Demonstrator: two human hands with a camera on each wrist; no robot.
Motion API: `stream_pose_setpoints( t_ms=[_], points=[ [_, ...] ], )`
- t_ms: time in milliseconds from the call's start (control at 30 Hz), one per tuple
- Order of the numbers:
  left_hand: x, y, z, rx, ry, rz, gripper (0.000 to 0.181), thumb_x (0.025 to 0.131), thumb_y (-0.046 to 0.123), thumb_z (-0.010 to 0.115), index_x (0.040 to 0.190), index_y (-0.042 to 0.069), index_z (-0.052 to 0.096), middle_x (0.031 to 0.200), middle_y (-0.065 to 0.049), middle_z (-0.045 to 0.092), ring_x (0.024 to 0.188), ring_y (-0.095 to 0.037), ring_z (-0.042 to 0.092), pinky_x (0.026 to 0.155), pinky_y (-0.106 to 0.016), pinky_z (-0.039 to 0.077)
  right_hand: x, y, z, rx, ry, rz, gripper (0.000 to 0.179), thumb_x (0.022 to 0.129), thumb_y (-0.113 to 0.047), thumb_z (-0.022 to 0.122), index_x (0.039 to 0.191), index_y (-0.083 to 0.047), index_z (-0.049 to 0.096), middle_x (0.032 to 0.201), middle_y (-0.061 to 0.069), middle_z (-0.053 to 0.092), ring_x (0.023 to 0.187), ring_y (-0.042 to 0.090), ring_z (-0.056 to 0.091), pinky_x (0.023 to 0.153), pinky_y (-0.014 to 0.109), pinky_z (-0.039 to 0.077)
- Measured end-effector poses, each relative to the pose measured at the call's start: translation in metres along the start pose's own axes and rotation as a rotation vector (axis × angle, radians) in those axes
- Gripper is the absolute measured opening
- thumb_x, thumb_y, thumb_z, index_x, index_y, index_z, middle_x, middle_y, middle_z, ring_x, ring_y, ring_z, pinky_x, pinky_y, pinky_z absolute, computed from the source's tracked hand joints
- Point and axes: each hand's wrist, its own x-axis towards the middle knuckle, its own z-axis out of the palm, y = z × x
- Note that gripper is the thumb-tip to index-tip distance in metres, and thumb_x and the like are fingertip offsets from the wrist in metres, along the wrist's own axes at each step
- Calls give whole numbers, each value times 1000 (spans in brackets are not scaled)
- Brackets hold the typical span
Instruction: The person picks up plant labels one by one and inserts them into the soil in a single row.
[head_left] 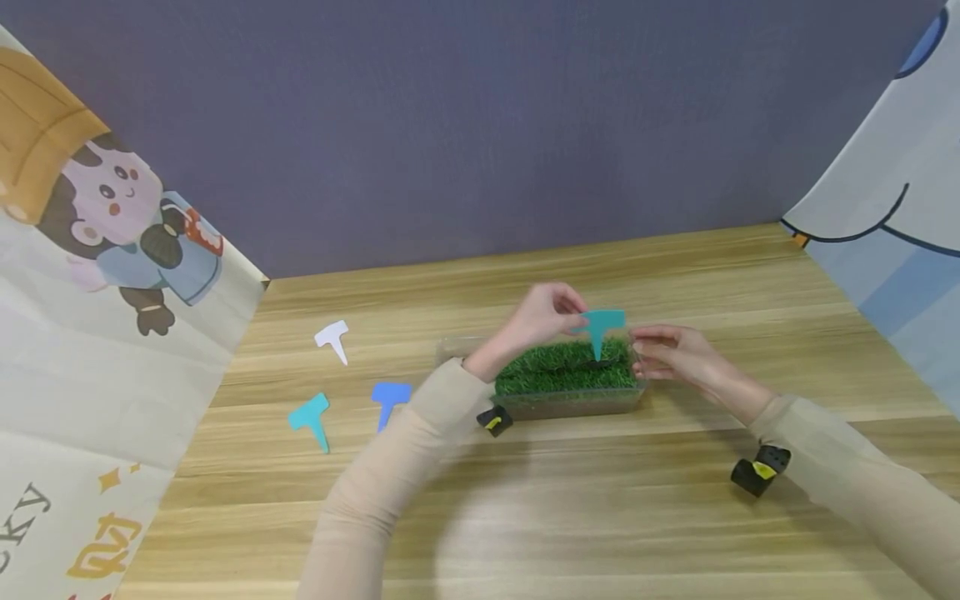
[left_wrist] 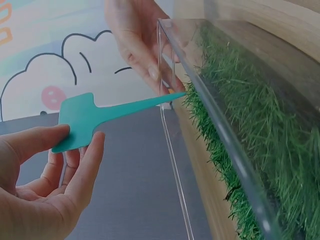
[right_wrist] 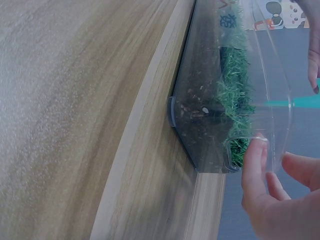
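Observation:
My left hand pinches a teal T-shaped plant label by its broad head, between thumb and fingers. The label's narrow stem reaches toward the grass, its tip close to the green turf; exact contact cannot be told. Below it stands a long clear plastic box holding two strips of artificial grass over a dark brown layer. At the box's right end, my right hand holds the end wall, with fingertips against the clear plastic and the thumb near the upper rim.
Left of the box, a white label, another teal label and a blue label lie on the wooden table. A dark grey-blue panel stands behind; printed cloths flank both sides.

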Motion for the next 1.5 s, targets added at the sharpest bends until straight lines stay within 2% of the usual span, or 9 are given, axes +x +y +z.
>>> stream_pose_setpoints(
  t_ms=[133,300,433,633,867,1033,1267,1500],
  points=[
    [1,-1,3,9,12,-3,15,79,-2,61,94,-6,58,85,-13,60,71,-14,56,65,-20,51,0,0,0,-8,-3,2,55,91,-15,48,132,12,23,122,28,38,84,11,60,81,27,49],
    [2,-4,8,7,20,-6,14,79,-2,61,92,-5,59,83,-11,60,70,-16,57,69,-29,52,-1,0,0,-6,-5,-2,56,91,-15,49,132,12,23,125,31,35,85,13,60,81,27,49],
    [1,-6,12,22,25,0,14,78,-2,62,91,-4,60,81,-10,60,69,-16,56,68,-28,52,-1,-1,1,-14,-2,-3,55,91,-14,48,132,13,22,125,32,34,85,13,61,81,27,48],
    [0,-7,16,19,37,-14,13,77,-2,62,90,-4,60,79,-10,60,65,-12,54,72,-34,52,-2,-1,1,-20,6,0,54,91,-13,48,131,13,23,122,30,38,85,13,61,81,27,48],
    [0,-10,19,27,50,-20,10,78,-3,62,88,-4,60,81,-10,61,67,-13,57,70,-29,52,-2,-1,0,-16,17,10,54,91,-14,49,131,13,24,108,12,51,83,11,61,80,27,49],
    [0,-9,21,21,45,-35,9,78,-3,62,87,-4,60,81,-10,61,66,-14,58,69,-29,53,-1,-1,0,11,13,12,56,90,-14,50,131,14,24,99,3,56,82,12,61,80,27,49],
    [-1,-8,21,77,49,-45,8,78,-1,63,86,-3,61,83,-9,61,69,-12,57,65,-21,51,0,-1,-1,14,9,14,56,90,-14,51,131,14,23,97,2,56,82,12,61,80,27,49],
    [0,-13,22,166,60,-15,6,79,2,63,84,-1,62,81,-7,61,68,-11,56,60,-15,47,1,0,-2,-1,1,7,56,91,-16,50,132,13,24,99,3,56,83,12,62,80,28,49]
  ],
)
